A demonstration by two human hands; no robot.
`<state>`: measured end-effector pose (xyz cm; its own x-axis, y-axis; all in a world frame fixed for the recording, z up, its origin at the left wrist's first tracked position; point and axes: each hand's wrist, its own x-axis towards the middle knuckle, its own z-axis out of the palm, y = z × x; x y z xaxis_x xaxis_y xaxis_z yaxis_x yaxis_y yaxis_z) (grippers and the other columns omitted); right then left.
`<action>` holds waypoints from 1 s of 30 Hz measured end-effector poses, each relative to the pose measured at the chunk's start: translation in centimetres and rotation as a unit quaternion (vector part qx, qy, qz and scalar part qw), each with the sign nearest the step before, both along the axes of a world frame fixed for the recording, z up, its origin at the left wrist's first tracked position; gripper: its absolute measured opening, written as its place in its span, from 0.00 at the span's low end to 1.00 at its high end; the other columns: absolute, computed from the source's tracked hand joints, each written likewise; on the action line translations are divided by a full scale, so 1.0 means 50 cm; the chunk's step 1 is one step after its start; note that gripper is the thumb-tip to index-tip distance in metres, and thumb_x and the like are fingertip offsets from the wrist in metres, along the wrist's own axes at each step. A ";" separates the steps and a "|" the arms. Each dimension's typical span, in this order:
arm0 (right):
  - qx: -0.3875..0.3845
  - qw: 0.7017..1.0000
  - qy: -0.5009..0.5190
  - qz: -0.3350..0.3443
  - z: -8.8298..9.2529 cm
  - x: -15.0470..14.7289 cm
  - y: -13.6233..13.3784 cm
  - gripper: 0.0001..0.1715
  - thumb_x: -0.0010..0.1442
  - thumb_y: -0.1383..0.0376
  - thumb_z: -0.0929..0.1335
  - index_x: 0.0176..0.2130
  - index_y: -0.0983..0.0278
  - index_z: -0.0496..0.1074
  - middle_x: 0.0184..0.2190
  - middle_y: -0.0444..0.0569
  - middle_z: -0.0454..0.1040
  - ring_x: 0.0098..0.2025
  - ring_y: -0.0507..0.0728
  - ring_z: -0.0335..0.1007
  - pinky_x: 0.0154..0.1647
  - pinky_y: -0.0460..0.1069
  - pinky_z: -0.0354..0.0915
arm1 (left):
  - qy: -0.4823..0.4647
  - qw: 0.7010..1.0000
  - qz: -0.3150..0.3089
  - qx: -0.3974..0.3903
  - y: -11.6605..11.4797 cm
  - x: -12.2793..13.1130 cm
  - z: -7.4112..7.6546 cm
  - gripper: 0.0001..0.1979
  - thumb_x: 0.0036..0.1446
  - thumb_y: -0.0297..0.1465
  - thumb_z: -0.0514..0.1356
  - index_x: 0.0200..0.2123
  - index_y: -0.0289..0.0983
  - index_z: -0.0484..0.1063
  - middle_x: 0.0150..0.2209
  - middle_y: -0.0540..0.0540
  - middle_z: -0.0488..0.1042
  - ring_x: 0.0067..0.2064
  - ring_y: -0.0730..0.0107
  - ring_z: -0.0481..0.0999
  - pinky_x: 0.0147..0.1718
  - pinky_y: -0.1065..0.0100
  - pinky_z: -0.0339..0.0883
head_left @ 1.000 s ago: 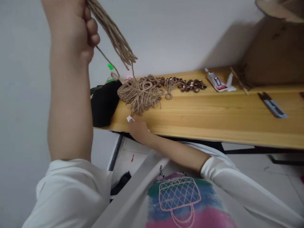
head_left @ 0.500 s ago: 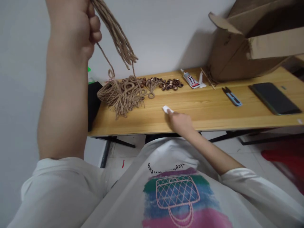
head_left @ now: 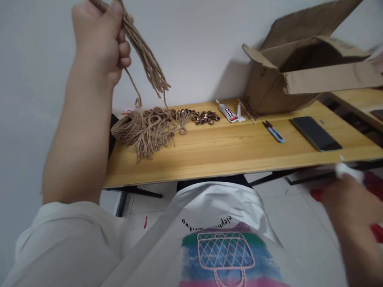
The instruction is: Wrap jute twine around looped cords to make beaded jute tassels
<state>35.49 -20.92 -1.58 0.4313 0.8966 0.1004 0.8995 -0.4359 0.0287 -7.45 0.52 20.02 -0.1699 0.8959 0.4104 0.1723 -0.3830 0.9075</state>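
Observation:
My left hand (head_left: 103, 46), raised at the upper left, is closed round a bundle of brown jute cords (head_left: 146, 57). Their cut ends hang down to the right, and one strand with a curled end drops below the fist. Under it, a heap of jute twine (head_left: 140, 131) with loops and frayed ends lies on the wooden table (head_left: 209, 159). My right hand (head_left: 353, 203) is smeared by motion at the lower right, past the table's front edge. It grips a white, crumpled piece that looks like tissue (head_left: 348, 172).
Small brown rings (head_left: 206, 117) lie beside the twine. Further right are a glue tube (head_left: 229, 111), a thin stick (head_left: 247, 111), blue thread snips (head_left: 273, 131) and a phone (head_left: 315, 133). An opened cardboard box (head_left: 269, 87) stands at the back right. Something red (head_left: 316, 194) is below.
My right hand has swept from the table's middle to the right, off the front edge, with the white piece. My left hand still holds the cords, slightly lower in view. The view has shifted right.

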 end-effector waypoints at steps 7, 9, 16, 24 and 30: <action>-0.141 0.841 0.044 0.521 0.044 -0.499 0.191 0.26 0.67 0.66 0.53 0.62 0.63 0.57 0.46 0.60 0.75 0.44 0.60 0.74 0.39 0.53 0.68 | -0.050 0.999 -0.014 -0.004 0.000 -0.004 0.006 0.13 0.64 0.30 0.51 0.25 0.37 0.63 0.14 0.56 0.49 0.17 0.80 0.44 0.14 0.72 0.37; -0.149 0.770 0.047 0.618 0.035 -0.593 0.223 0.23 0.66 0.70 0.54 0.59 0.67 0.59 0.42 0.61 0.76 0.43 0.60 0.75 0.37 0.53 0.69 | -0.064 0.998 -0.017 -0.017 0.002 -0.013 0.000 0.15 0.63 0.30 0.51 0.23 0.37 0.63 0.14 0.56 0.48 0.17 0.80 0.42 0.14 0.72 0.37; -0.138 0.799 0.039 0.584 0.026 -0.604 0.303 0.22 0.66 0.68 0.54 0.58 0.67 0.61 0.39 0.61 0.77 0.40 0.62 0.76 0.36 0.54 0.68 | -0.081 0.994 -0.043 -0.059 0.034 -0.032 -0.020 0.18 0.64 0.29 0.47 0.22 0.37 0.64 0.11 0.57 0.44 0.17 0.79 0.37 0.13 0.72 0.34; -0.146 0.886 0.025 0.438 0.027 -0.460 0.340 0.27 0.66 0.66 0.54 0.62 0.66 0.56 0.42 0.63 0.77 0.43 0.65 0.75 0.40 0.55 0.67 | -0.079 0.994 -0.047 -0.066 0.063 0.013 -0.038 0.16 0.64 0.28 0.48 0.23 0.34 0.65 0.11 0.58 0.47 0.13 0.82 0.42 0.14 0.74 0.34; -0.139 0.933 0.045 0.327 0.034 -0.446 0.371 0.26 0.65 0.68 0.53 0.61 0.72 0.57 0.43 0.68 0.75 0.46 0.63 0.75 0.42 0.53 0.67 | -0.072 0.993 -0.062 -0.071 0.067 0.027 -0.044 0.17 0.63 0.28 0.48 0.22 0.36 0.65 0.10 0.58 0.46 0.13 0.82 0.41 0.13 0.75 0.34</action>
<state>13.21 -2.40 0.14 -0.2228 0.9569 -0.1861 0.9748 0.2213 -0.0296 -6.09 3.85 17.82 -0.1029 0.9605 0.2587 -0.0027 -0.2604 0.9655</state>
